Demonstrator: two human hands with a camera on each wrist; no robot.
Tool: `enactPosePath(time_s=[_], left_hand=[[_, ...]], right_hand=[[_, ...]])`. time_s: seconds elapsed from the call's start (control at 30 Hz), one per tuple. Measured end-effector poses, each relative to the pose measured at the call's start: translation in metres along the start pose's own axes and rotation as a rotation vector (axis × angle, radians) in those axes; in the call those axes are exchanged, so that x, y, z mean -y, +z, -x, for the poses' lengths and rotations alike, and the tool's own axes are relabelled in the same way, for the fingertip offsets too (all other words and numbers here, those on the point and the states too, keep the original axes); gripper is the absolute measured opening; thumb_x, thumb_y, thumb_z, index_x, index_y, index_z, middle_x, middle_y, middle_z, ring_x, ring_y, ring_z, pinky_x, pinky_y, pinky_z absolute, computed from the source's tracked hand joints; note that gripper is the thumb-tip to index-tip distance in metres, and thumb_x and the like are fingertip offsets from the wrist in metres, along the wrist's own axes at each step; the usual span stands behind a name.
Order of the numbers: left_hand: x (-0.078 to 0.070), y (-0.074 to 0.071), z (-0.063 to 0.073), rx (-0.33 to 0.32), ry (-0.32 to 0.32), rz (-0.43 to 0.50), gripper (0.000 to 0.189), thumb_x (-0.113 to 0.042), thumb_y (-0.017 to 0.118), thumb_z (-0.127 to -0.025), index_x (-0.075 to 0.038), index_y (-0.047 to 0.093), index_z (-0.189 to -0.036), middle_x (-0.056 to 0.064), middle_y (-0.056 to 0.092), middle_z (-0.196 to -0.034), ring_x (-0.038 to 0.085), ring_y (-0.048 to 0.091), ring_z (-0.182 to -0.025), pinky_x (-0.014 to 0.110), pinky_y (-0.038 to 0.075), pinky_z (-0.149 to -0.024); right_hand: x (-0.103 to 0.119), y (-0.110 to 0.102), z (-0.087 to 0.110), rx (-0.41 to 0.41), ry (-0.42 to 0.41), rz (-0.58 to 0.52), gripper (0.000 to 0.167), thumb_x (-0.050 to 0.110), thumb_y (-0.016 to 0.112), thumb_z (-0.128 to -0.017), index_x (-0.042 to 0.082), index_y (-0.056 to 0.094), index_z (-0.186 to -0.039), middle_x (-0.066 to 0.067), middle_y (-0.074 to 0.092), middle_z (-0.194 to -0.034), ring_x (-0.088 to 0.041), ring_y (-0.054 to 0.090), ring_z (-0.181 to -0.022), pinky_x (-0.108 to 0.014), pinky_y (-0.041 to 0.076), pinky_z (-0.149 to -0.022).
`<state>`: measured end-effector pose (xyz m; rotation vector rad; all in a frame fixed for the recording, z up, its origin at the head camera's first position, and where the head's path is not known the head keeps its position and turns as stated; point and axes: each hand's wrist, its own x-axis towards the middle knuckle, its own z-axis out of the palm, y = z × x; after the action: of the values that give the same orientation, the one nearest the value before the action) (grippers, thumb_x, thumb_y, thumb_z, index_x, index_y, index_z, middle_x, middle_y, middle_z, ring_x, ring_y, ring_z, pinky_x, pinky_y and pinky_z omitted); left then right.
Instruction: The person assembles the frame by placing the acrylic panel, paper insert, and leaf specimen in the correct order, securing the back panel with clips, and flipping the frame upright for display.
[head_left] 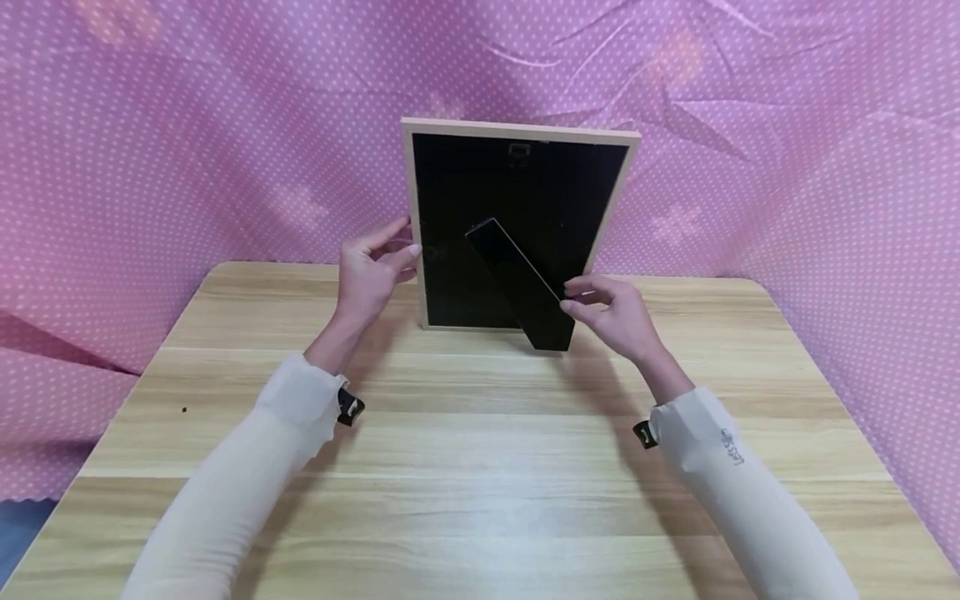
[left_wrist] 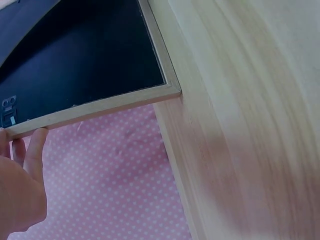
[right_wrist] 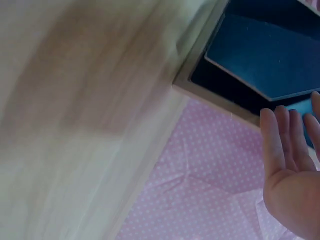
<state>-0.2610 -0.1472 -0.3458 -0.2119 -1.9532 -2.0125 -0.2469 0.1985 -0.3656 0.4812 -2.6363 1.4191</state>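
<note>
A picture frame (head_left: 517, 192) with a pale wood border and black back board stands upright near the table's far edge, its back facing me. From the back board a black easel leg (head_left: 525, 283) slants down to the right, its foot at the tabletop. My left hand (head_left: 369, 275) grips the frame's left side between thumb and fingers; its fingertips also show at the wood border (left_wrist: 100, 109) in the left wrist view. At the leg's right edge, my right hand (head_left: 615, 315) pinches it with thumb and fingertips. The other right-hand fingers (right_wrist: 272, 140) extend beside the frame's border.
Under the frame is a light wood-grain table (head_left: 480, 467) with rounded far corners. A pink polka-dot curtain (head_left: 247, 150) hangs close behind and along both sides. A small metal hanger (head_left: 519, 152) sits high on the back board. One tiny dark speck (head_left: 184, 409) lies at the left.
</note>
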Motion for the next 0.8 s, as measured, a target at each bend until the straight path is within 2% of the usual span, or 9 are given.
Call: enactPosePath(time_s=[0.13,0.3,0.4,0.57,0.8], left_hand=[[0.001,0.000,0.003,-0.007,-0.007,0.030,0.041,0.004,0.073,-0.090,0.000,0.066,-0.131,0.000,0.071,-0.100,0.012,0.067,-0.081,0.031,0.066,-0.070],[0.001,-0.001,0.004,-0.014,0.005,0.041,0.033,0.005,0.074,-0.089,0.006,0.070,-0.122,0.006,0.071,-0.092,0.013,0.068,-0.077,0.035,0.066,-0.070],[-0.001,-0.002,0.004,-0.007,0.006,0.047,0.028,0.008,0.073,-0.088,0.006,0.072,-0.115,0.009,0.070,-0.091,0.014,0.067,-0.079,0.034,0.066,-0.070],[-0.003,-0.004,0.008,0.028,0.034,-0.011,0.019,0.011,0.070,-0.088,0.003,0.070,-0.105,0.007,0.066,-0.093,0.016,0.065,-0.086,0.030,0.066,-0.070],[-0.003,-0.007,0.015,0.091,0.120,-0.105,0.019,0.015,0.067,-0.088,0.011,0.061,-0.106,0.004,0.063,-0.091,0.017,0.062,-0.092,0.029,0.066,-0.072]], right_hand=[[0.002,0.007,0.007,0.053,-0.010,0.043,0.021,0.011,0.076,-0.092,0.003,0.075,-0.111,-0.012,0.074,-0.106,-0.028,0.069,-0.097,-0.024,0.057,-0.072],[0.004,0.010,0.014,0.064,-0.020,0.062,0.015,0.009,0.075,-0.092,0.005,0.076,-0.107,-0.009,0.075,-0.104,-0.025,0.068,-0.095,-0.028,0.058,-0.068],[0.006,0.011,0.018,0.070,-0.030,0.058,0.015,0.007,0.075,-0.092,0.005,0.076,-0.106,-0.008,0.075,-0.105,-0.024,0.068,-0.093,-0.027,0.059,-0.066],[0.007,0.013,0.025,0.083,-0.040,0.061,0.014,0.006,0.074,-0.092,0.004,0.076,-0.106,-0.008,0.074,-0.103,-0.022,0.067,-0.093,-0.027,0.061,-0.067],[0.008,0.016,0.034,0.095,-0.034,0.057,0.013,0.006,0.074,-0.092,0.005,0.076,-0.105,-0.007,0.074,-0.103,-0.022,0.066,-0.092,-0.026,0.062,-0.069]])
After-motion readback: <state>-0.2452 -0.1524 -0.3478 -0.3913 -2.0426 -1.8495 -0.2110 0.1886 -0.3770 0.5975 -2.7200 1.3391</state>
